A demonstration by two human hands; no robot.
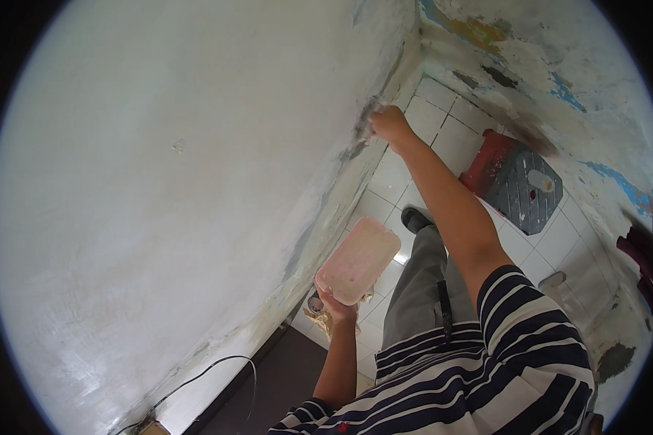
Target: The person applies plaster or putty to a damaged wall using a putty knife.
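Note:
My left hand [337, 307] grips one end of a shallow pink plastic tub [358, 261], its inside smeared with a pale coating. Stretched out ahead, my right hand [390, 126] is closed at the lower part of the white wall [196, 181], beside a rough grey patch [363, 130]. Something thin and pale seems to be at its fingers, but blur hides what it is. The wall's lower band looks uneven and patchy there.
A red and grey step stool [519, 181], spattered with paint, stands on white floor tiles [453, 141]. The right wall has peeling blue and dark patches. A black cable [218, 360] curves out at lower left, near a dark panel [286, 380]. Crumpled brown material [318, 319] lies beneath the tub.

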